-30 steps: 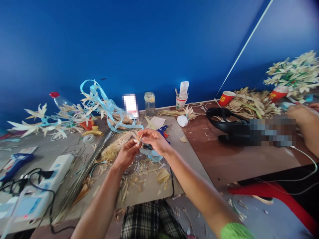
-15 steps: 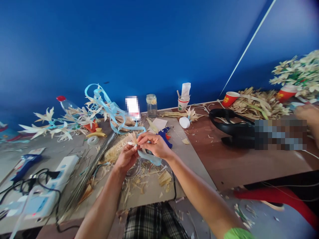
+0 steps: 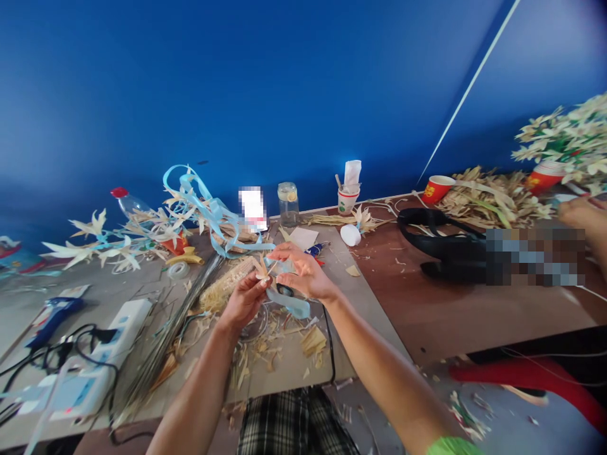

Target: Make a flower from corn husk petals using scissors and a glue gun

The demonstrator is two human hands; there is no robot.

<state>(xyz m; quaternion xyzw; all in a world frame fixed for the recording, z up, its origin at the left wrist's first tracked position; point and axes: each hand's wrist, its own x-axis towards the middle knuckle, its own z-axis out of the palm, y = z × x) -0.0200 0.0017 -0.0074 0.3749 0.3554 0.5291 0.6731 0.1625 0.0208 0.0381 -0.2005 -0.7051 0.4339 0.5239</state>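
Note:
Near the middle of the table, my left hand [image 3: 246, 298] pinches a small pale husk flower [image 3: 262, 269] by its base. Just right of the flower is my right hand [image 3: 303, 273], its thumb and fingers spread apart. A light blue ribbon [image 3: 296, 306] trails below my right hand; whether it joins the flower is hard to tell. Behind my left hand lies a corn cob [image 3: 230, 281], and a bundle of thin wires [image 3: 177, 328] stretches along its left side. Husk scraps [image 3: 313, 341] are strewn under both hands.
On the left are a power strip [image 3: 118, 335], a blue glue gun [image 3: 54, 316] and husk flowers [image 3: 95, 237]. A glass jar [image 3: 288, 205] and paper cup [image 3: 348, 199] stand behind. At right are a black object [image 3: 446, 243], a husk pile [image 3: 493, 202] and another person's hand [image 3: 585, 218].
My right hand has come off the flower, its fingers now spread a little to the right. My left hand still holds the flower. The view has shifted slightly.

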